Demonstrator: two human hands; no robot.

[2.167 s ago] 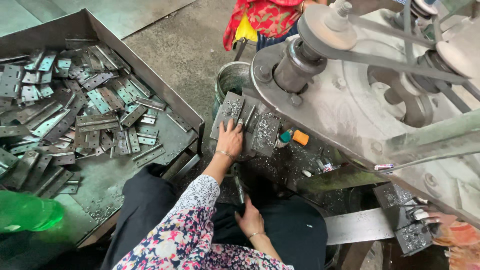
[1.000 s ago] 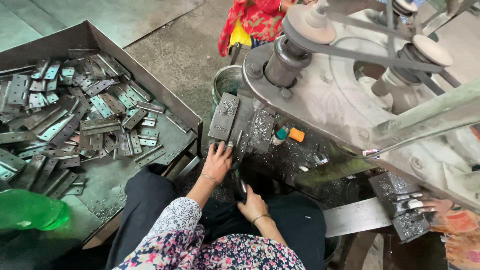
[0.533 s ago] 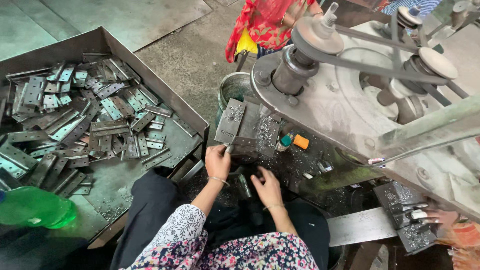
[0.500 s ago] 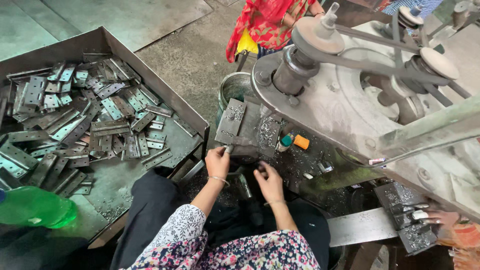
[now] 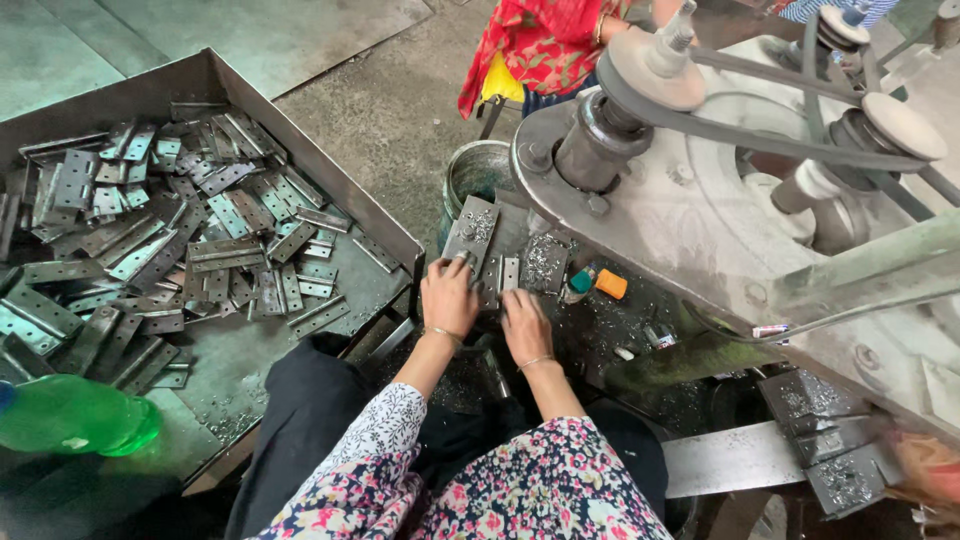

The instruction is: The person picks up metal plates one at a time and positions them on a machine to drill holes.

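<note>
The person's left hand (image 5: 448, 296) lies palm down on the machine's bench (image 5: 600, 320), its fingers (image 5: 452, 266) spread over the lower end of a long grey metal hinge plate (image 5: 470, 232) that stands tilted against the bench edge. The right hand (image 5: 524, 322) rests just beside it, fingers reaching to a smaller hinge piece (image 5: 509, 273) that lies flat among metal shavings; whether either hand truly grips its plate cannot be told, as both look pressed flat rather than closed. Near the right hand sit a small teal-capped bottle (image 5: 575, 285) and an orange block (image 5: 610, 284) (touching each other or nearly so). Behind the plates stands a metal bucket (image 5: 478, 170). To the left, a large metal tray (image 5: 200, 90) holds a heap of hinges (image 5: 170, 240), and a green plastic bottle (image 5: 70, 415) lies at its near corner. Above the bench sits a belt-driven pulley (image 5: 655, 70). Another person in red clothing (image 5: 545, 40) is beyond the machine.
</note>
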